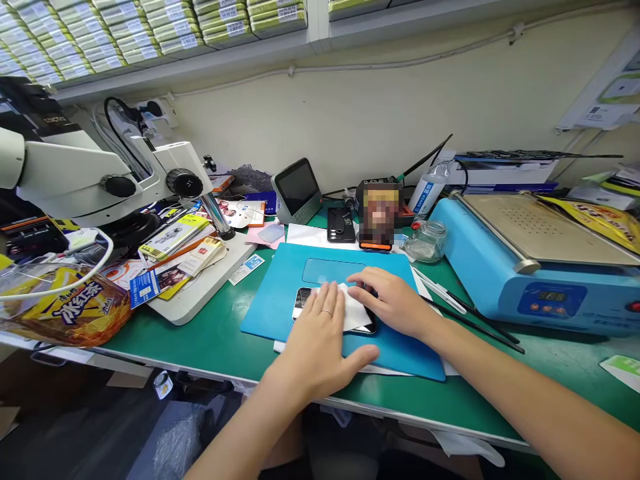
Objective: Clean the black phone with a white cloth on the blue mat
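Observation:
A phone point(301, 298) with a dark edge lies on a blue mat point(270, 300), partly hidden by my hands. A white cloth or tissue point(356, 315) covers its right part. My left hand point(323, 333), a ring on one finger, lies flat across the phone and the cloth's left side, fingers stretched and thumb out to the right. Bent over the phone's far right corner, my right hand point(393, 298) has its thumb at the cloth and its fingers along the far edge. Beyond the phone, a clear rectangular sheet point(330, 270) rests on the mat.
At left stands a microscope point(100, 180) above leaflets and a drink bag point(75, 307). A blue heating machine point(530, 280) is at right, with dark thin tools point(480, 320) beside the mat. Behind are a black phone point(341, 225), a glass jar point(427, 241) and a bottle point(431, 187).

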`<action>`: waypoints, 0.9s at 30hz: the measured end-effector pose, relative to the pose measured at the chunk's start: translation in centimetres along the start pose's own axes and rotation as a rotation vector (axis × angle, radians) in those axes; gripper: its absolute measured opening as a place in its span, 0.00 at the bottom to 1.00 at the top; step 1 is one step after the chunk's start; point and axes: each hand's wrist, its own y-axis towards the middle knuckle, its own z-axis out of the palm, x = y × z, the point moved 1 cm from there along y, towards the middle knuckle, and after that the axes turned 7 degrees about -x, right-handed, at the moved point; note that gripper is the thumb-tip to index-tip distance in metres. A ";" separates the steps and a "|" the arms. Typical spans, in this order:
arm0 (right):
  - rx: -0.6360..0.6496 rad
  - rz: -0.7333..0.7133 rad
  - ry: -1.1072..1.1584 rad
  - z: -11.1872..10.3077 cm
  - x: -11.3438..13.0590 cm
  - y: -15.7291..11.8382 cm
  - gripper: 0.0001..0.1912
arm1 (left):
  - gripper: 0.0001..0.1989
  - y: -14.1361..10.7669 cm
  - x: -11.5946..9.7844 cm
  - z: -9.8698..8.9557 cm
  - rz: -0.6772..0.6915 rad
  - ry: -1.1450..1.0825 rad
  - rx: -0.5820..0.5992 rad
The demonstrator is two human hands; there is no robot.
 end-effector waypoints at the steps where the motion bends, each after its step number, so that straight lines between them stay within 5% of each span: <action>1: -0.005 0.009 0.012 0.0 -0.1 0.0 0.20 | 0.50 0.5 -0.9 0.2 0.017 -0.026 0.007; 5: -0.025 0.044 0.026 -0.4 -0.3 0.1 0.23 | 0.51 1.7 -3.6 1.2 0.037 -0.093 0.000; 10: -0.028 0.082 0.042 -0.7 -0.5 0.3 0.26 | 0.50 1.3 -3.9 1.3 0.060 -0.081 -0.021; 16: -0.001 0.088 0.039 -0.5 -0.5 0.3 0.23 | 0.45 -0.8 -1.6 0.4 0.126 0.007 -0.048; 27: 0.031 0.108 0.006 -0.6 -0.5 0.1 0.23 | 0.43 -3.7 4.6 0.2 0.021 0.258 -0.150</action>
